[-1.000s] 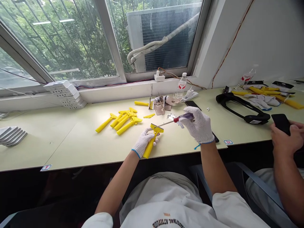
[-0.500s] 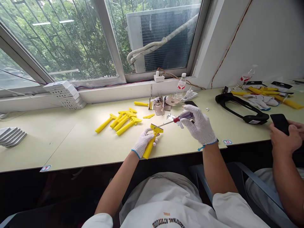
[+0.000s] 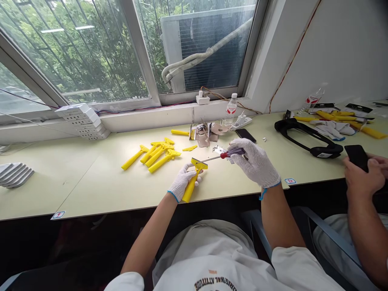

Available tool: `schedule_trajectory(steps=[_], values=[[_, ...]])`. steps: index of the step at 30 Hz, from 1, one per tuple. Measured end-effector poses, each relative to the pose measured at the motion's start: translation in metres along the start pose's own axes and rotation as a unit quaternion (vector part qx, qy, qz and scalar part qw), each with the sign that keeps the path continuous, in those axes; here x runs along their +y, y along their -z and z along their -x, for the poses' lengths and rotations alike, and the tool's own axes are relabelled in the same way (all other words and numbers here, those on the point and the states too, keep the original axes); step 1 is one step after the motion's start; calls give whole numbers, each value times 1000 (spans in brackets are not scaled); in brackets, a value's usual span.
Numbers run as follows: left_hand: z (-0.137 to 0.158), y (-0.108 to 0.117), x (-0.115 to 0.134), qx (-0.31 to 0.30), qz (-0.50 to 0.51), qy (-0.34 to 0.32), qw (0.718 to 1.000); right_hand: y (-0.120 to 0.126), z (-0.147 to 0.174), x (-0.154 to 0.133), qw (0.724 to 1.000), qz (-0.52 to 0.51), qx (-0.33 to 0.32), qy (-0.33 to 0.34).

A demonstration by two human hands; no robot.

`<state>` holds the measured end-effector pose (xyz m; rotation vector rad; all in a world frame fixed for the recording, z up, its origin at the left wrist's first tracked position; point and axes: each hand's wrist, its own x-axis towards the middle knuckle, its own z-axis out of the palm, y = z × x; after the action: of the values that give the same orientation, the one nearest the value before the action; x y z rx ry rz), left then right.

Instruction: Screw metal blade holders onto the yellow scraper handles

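Gloved in white knit, my left hand [image 3: 183,180] grips a yellow scraper [image 3: 190,188] by its neck, tilted with its wide head up, close to the table's front edge. My right hand [image 3: 254,161], gloved too, is closed around the purple handle of a screwdriver [image 3: 222,155]. The screwdriver's shaft runs left, and its tip meets the scraper's head. Several yellow scraper handles [image 3: 159,153] lie in a group to the left. A small flat yellow piece [image 3: 190,148] rests behind the held scraper. Small metal parts [image 3: 218,149] lie partly behind the screwdriver and my right hand.
At the back are another scraper [image 3: 180,132], a heap of brown and metal pieces [image 3: 209,133], a water bottle [image 3: 231,109] and a phone [image 3: 245,135]. A black headband-like device [image 3: 309,139] lies right. A person's hands [image 3: 363,173] hold a phone there. White stacked blocks [image 3: 83,121] stand left.
My right hand has lowered and turned slightly, bringing the screwdriver's handle down a little and uncovering more of the phone behind. My left hand and the scraper have hardly moved.
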<state>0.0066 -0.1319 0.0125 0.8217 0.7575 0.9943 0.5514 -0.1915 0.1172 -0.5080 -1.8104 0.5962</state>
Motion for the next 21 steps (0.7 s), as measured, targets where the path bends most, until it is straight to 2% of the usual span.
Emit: schedule_trajectory(steps=[3,6,10,12,14,16,18,19,21], values=[[1,-1,1,-2,-4,3,1000,-25,-19,-12,998,-25,-10,-51],[1,-2,2,0,-1,3,1000,-85,-49,-11,995,-32,-14,-93],[0,-1,2,5,7,2,1000,-176,-83,18,995,-3,-2,-101],[0,-1,2,4,10,4,1000,-209,-94,34,995,9,15,-93],[0,-1,1,6,11,6,1000,-231,-104,42,996,20,46,-79],[0,-1,1,7,9,6,1000,-244,-111,41,996,25,52,-71],[0,-2,1,4,5,3,1000,-240,-111,32,997,22,29,-71],[1,-2,1,2,4,2,1000,-229,-108,25,997,19,17,-72],[0,-2,1,-1,3,3,1000,-187,-92,10,997,10,4,-72]])
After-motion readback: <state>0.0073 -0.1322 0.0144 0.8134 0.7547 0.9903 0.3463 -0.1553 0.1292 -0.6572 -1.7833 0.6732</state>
